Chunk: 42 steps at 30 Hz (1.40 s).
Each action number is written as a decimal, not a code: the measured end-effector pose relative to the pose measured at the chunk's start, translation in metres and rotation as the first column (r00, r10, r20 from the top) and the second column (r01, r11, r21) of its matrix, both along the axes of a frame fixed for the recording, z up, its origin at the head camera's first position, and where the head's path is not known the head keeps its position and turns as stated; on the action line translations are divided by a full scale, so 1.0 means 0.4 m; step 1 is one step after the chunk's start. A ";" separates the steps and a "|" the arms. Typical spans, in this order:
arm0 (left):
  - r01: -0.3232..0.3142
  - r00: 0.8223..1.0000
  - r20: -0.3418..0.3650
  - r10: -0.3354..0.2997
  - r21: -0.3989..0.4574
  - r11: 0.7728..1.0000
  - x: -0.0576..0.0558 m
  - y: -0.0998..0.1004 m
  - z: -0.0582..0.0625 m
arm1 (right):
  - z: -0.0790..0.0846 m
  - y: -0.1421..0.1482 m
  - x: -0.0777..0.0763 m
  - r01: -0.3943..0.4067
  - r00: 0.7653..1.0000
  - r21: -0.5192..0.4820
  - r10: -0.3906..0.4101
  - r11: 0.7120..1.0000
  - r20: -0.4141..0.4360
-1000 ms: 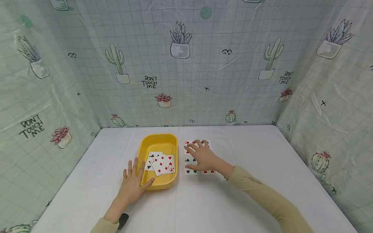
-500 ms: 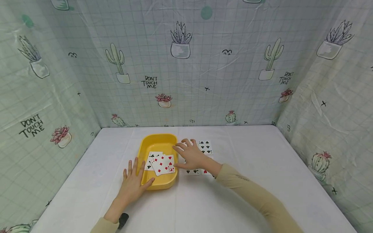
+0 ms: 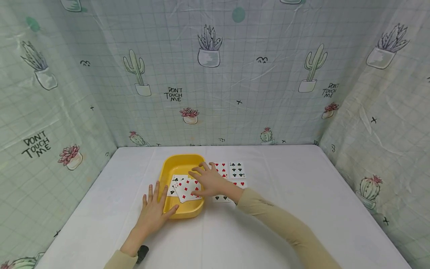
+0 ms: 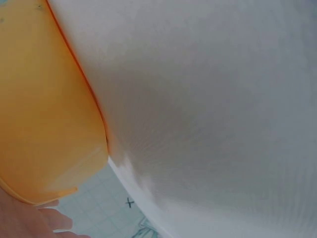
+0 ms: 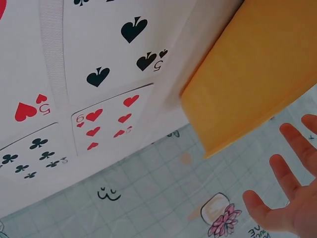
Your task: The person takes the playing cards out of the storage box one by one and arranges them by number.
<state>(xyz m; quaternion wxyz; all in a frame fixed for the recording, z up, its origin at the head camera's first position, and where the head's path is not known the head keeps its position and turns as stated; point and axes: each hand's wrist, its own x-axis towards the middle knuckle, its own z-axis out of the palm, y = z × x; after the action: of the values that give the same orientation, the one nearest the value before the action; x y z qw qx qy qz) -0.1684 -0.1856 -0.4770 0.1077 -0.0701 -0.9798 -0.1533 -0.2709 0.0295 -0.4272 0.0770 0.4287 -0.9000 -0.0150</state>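
Observation:
My left hand [image 3: 152,215] has its fingers spread along the left front edge of a yellow tray [image 3: 183,215]. In the tray, a diamonds playing card [image 3: 184,189] partly covers a clubs card [image 3: 172,188], and a heart pip shows at the right. My right hand [image 3: 214,182] reaches over the tray's right rim, fingers apart and slightly bent, overlapping the cards in the head view. Its visible fingers hold nothing in the right wrist view. Beside the tray lie a hearts card [image 5: 105,121], a clubs card [image 3: 237,170], a spades card [image 5: 116,54] and another hearts card [image 5: 22,79].
A white cloth [image 3: 268,228] covers the table. Grey-green curtains [image 3: 255,82] printed with cacti rise behind and at both sides. A dark object [image 3: 142,254] shows beside my left wrist. The tray's side wall [image 5: 247,84] stands close to the cards in the right wrist view.
My right hand has moved left from above the cards on the table to over the tray, uncovering more of those cards. My left hand and the tray have stayed in place.

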 end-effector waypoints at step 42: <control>-0.004 1.000 0.026 0.004 -0.020 1.000 -0.004 -0.002 -0.003 | -0.052 -0.124 -0.044 0.047 0.992 0.299 -0.080 0.953 0.098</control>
<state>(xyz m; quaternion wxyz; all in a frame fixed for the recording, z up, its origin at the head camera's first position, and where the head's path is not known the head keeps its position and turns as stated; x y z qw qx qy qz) -0.1700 -0.1866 -0.4784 0.0946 -0.0673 -0.9827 -0.1441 -0.2884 -0.0202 -0.4478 -0.0379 0.4064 -0.9038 -0.1287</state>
